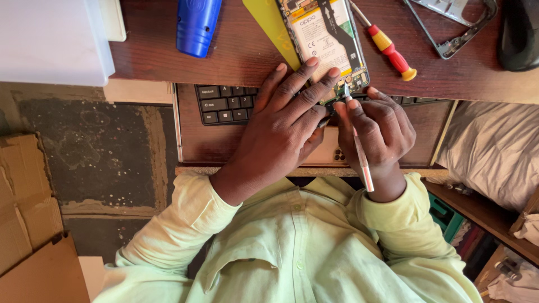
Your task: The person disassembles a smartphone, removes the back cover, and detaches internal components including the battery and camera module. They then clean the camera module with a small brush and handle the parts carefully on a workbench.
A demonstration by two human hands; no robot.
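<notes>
Opened phone (325, 39) under both hands (331, 120)

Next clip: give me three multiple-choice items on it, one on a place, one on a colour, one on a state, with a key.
1. Where does the spare screwdriver lie?
A. right of the phone
B. on the keyboard
C. on the floor

2. What colour is its handle?
A. green
B. red and yellow
C. black

3. How is the phone?
A. closed
B. back off, insides showing
C. in a box

Key: 1 A, it lies on the desk beside the phone's right edge. 2 B, red grip, yellow ends. 3 B, battery and board show while the left hand steadies it and the right hand works a thin tool.
</notes>
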